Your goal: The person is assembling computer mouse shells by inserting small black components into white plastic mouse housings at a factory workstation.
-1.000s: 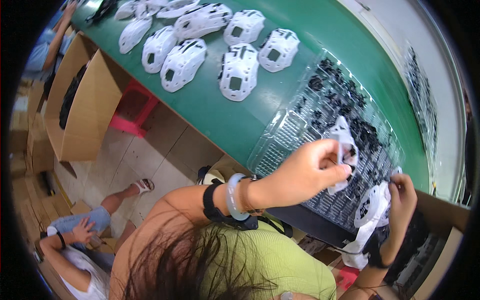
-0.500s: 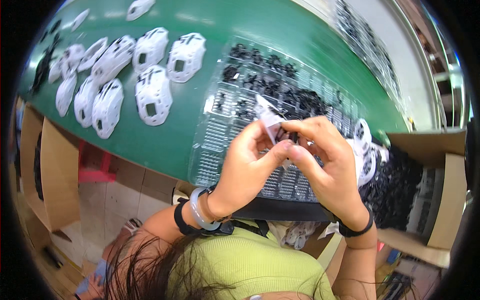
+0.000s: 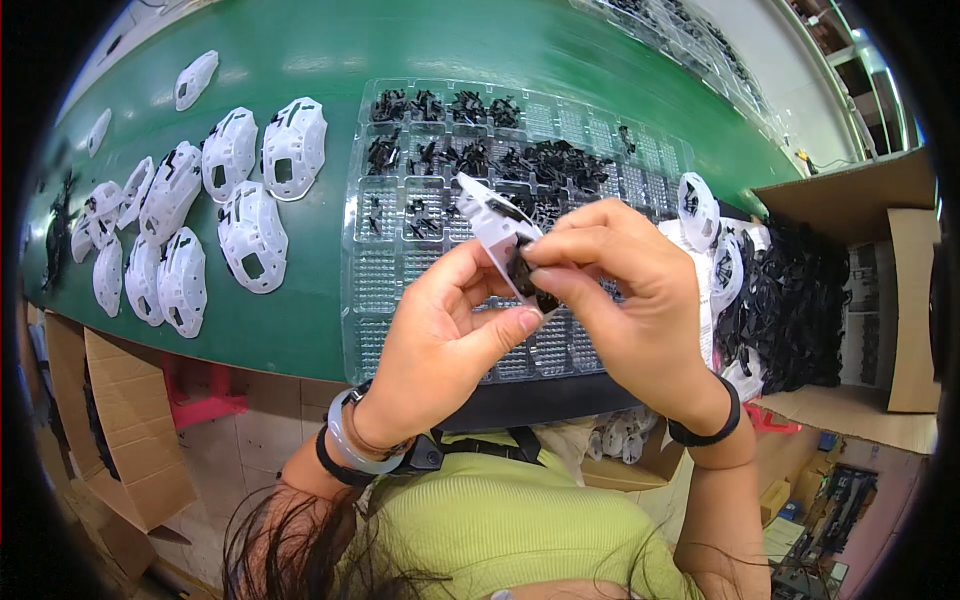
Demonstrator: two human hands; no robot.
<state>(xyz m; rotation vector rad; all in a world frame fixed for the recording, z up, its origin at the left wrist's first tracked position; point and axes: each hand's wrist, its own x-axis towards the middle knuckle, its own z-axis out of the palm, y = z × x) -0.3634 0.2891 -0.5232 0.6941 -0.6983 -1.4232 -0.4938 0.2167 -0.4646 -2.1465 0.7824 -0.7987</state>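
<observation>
My left hand (image 3: 440, 320) grips a white plastic shell (image 3: 490, 226) by its lower end, tilted above the tray. My right hand (image 3: 635, 285) pinches a black plastic piece (image 3: 519, 268) against the shell's inner side; the fingers partly cover it. Underneath lies a clear compartmented tray (image 3: 372, 292), with small black parts (image 3: 568, 166) in its far compartments. Off to the left, several similar white shells (image 3: 252, 238) lie on the green table (image 3: 300, 338), many with black pieces fitted.
At the right, more white shells (image 3: 697, 212) lie beside a heap of black parts (image 3: 800, 310) in an open cardboard box (image 3: 912, 300). Another cardboard box (image 3: 135, 430) stands below the table's left end. Clear trays of black parts (image 3: 690, 45) line the far edge.
The view has shifted, so the table items sit elsewhere in it. The shell has turned to show more of its side, and my right fingers now press the black piece against it.
</observation>
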